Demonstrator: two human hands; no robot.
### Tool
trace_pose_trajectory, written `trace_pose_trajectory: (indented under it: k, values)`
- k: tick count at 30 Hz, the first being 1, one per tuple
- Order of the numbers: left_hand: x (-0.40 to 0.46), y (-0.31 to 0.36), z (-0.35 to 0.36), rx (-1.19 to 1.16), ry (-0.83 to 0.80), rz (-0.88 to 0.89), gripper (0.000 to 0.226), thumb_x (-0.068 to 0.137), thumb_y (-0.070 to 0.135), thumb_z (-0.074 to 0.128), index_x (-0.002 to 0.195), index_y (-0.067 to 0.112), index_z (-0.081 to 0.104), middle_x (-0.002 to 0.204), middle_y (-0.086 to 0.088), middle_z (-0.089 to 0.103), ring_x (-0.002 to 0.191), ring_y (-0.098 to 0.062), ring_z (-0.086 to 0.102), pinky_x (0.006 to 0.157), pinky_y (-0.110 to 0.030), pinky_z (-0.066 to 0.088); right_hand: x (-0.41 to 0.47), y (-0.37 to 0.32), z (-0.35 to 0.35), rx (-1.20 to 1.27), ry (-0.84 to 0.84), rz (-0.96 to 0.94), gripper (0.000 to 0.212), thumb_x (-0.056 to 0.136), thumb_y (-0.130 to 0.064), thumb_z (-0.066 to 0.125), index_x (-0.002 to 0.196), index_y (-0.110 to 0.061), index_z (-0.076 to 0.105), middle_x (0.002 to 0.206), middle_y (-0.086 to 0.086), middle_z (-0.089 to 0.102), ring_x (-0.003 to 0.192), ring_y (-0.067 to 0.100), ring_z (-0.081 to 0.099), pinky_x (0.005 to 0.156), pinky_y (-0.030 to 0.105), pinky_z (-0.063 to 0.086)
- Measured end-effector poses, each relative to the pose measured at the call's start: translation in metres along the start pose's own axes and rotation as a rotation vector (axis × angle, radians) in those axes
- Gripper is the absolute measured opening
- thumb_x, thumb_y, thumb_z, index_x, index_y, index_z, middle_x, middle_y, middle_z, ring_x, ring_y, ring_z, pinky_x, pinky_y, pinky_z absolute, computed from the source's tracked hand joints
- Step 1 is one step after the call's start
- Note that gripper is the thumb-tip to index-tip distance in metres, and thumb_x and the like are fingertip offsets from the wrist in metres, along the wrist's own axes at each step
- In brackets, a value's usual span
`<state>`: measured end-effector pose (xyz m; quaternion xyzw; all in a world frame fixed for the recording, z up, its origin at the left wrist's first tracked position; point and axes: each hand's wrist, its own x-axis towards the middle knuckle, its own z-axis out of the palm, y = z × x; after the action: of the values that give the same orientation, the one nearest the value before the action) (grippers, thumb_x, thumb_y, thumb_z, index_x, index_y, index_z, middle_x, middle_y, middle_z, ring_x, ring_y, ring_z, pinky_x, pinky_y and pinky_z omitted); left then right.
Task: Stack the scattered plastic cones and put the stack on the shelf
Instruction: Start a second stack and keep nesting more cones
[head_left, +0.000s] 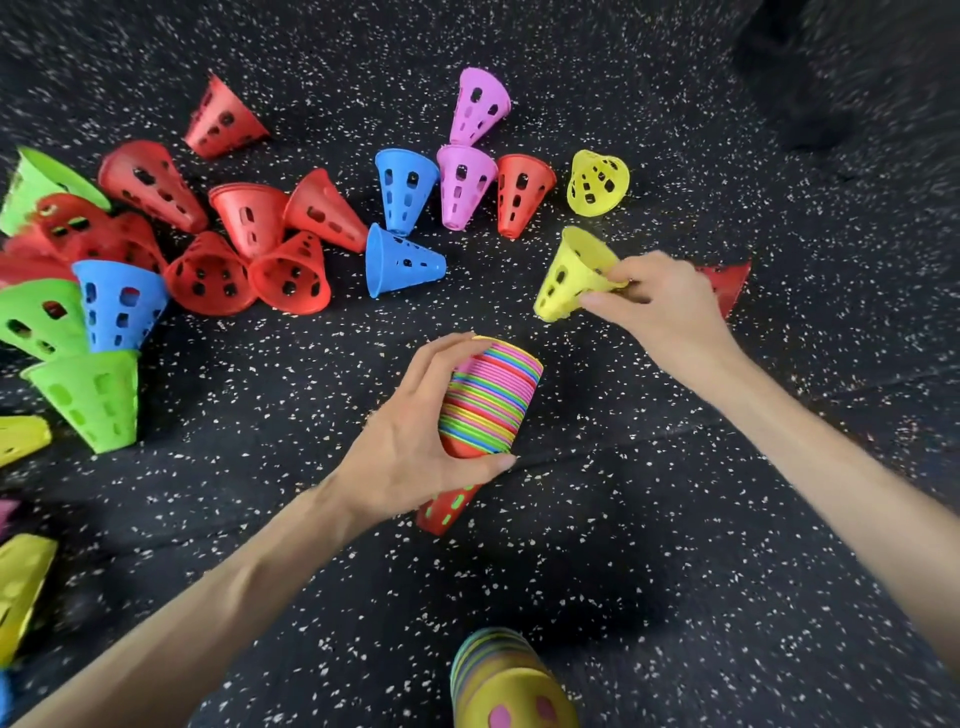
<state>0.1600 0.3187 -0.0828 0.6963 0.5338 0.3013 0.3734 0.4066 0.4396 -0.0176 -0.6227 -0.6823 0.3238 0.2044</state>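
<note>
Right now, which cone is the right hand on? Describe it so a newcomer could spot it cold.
Start at the multicoloured stack gripped by the left hand mid-frame. Up and to the right, the right hand pinches the rim of a yellow cone, wide mouth tilted up. The other loose yellow cone nearby lies untouched on the speckled floor, beside a red one.

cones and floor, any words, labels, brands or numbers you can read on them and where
None: no text, brand, number or sign is readable anywhere in the head view.
The loose cones, like the yellow cone in the right hand, show only cut-out holes.
The striped stack in the left hand shows only coloured rims.
The speckled floor carries flecks, not print.
The second stack at the bottom edge is blurred; nothing legible there.
</note>
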Motion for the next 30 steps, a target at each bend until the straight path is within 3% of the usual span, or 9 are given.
trace_pose_trajectory:
  k: [3, 8, 13, 16, 19, 22, 24, 27, 30]
  values:
    - [-0.011, 0.001, 0.006, 0.017, 0.050, 0.008, 0.108, 0.071, 0.047, 0.090, 0.156, 0.029, 0.025, 0.158, 0.017, 0.024, 0.143, 0.000, 0.037, 0.109, -0.018, 0.041, -0.015, -0.012, 0.010, 0.139, -0.168, 0.020, 0.005, 0.094, -0.028, 0.070, 0.092, -0.024, 0.071, 0.096, 0.000, 0.074, 0.091, 0.015, 0.073, 0.081, 0.034, 0.063]
    - [-0.017, 0.004, 0.006, 0.026, 0.057, -0.037, 0.121, 0.070, 0.051, 0.090, 0.161, 0.033, 0.011, 0.159, 0.021, 0.018, 0.141, 0.005, 0.035, 0.109, -0.022, 0.043, -0.028, -0.020, 0.026, 0.042, -0.356, -0.036, 0.025, 0.103, -0.035, 0.052, 0.098, -0.018, 0.069, 0.102, -0.004, 0.073, 0.095, 0.009, 0.070, 0.084, 0.038, 0.062]
    - [-0.019, 0.005, 0.008, 0.056, 0.064, -0.010, 0.118, 0.072, 0.049, 0.090, 0.161, 0.033, 0.013, 0.162, 0.021, 0.016, 0.145, 0.006, 0.030, 0.109, -0.023, 0.044, -0.037, -0.019, 0.042, -0.057, -0.441, -0.055, 0.040, 0.102, -0.050, 0.041, 0.092, -0.018, 0.062, 0.095, 0.011, 0.069, 0.094, 0.032, 0.067, 0.086, 0.057, 0.055]
    - [-0.020, 0.004, 0.009, 0.050, 0.085, -0.013, 0.121, 0.072, 0.046, 0.090, 0.160, 0.039, 0.007, 0.162, 0.025, 0.012, 0.144, 0.012, 0.026, 0.106, -0.020, 0.042, -0.043, -0.019, 0.047, -0.032, -0.491, -0.051, 0.035, 0.106, -0.049, 0.036, 0.089, -0.025, 0.056, 0.091, 0.005, 0.067, 0.088, 0.024, 0.065, 0.085, 0.051, 0.056]
    - [-0.018, 0.005, 0.007, 0.070, 0.081, -0.011, 0.128, 0.071, 0.047, 0.090, 0.159, 0.044, -0.003, 0.166, 0.025, 0.001, 0.147, 0.015, 0.015, 0.104, -0.010, 0.035, -0.046, -0.022, 0.045, -0.091, -0.511, -0.118, 0.024, 0.104, -0.047, 0.044, 0.092, -0.028, 0.052, 0.075, -0.012, 0.060, 0.062, 0.000, 0.054, 0.060, 0.023, 0.043]
    - [-0.012, 0.007, 0.003, 0.067, 0.025, -0.019, 0.127, 0.071, 0.045, 0.090, 0.160, 0.043, 0.000, 0.166, 0.027, 0.001, 0.143, 0.021, 0.015, 0.105, -0.017, 0.040, -0.048, -0.022, 0.041, -0.119, -0.552, -0.163, 0.019, 0.100, -0.048, 0.053, 0.102, -0.029, 0.050, 0.084, -0.022, 0.060, 0.071, -0.014, 0.055, 0.060, 0.013, 0.039]
    - [-0.010, 0.009, 0.002, 0.067, 0.011, -0.017, 0.123, 0.070, 0.042, 0.091, 0.159, 0.044, 0.007, 0.163, 0.029, 0.009, 0.139, 0.021, 0.022, 0.102, -0.018, 0.042, -0.049, -0.018, 0.038, -0.097, -0.567, -0.155, 0.013, 0.099, -0.048, 0.054, 0.099, -0.036, 0.048, 0.093, -0.024, 0.062, 0.085, -0.015, 0.058, 0.070, 0.017, 0.044]
    - [-0.007, 0.011, 0.005, 0.073, 0.038, -0.005, 0.116, 0.067, 0.039, 0.093, 0.156, 0.040, 0.018, 0.157, 0.024, 0.021, 0.136, 0.017, 0.030, 0.097, -0.001, 0.035, -0.051, -0.014, 0.033, -0.062, -0.598, -0.143, 0.009, 0.099, -0.046, 0.056, 0.100, -0.042, 0.049, 0.110, -0.022, 0.066, 0.107, -0.005, 0.061, 0.090, 0.034, 0.054]
    - [-0.005, 0.011, 0.012, 0.050, 0.081, -0.004, 0.113, 0.065, 0.038, 0.094, 0.152, 0.036, 0.023, 0.154, 0.019, 0.026, 0.135, 0.013, 0.034, 0.097, 0.003, 0.032, -0.051, -0.005, 0.025, -0.021, -0.532, -0.131, 0.021, 0.099, -0.039, 0.060, 0.120, -0.040, 0.056, 0.121, -0.024, 0.066, 0.108, -0.009, 0.062, 0.095, 0.031, 0.054]
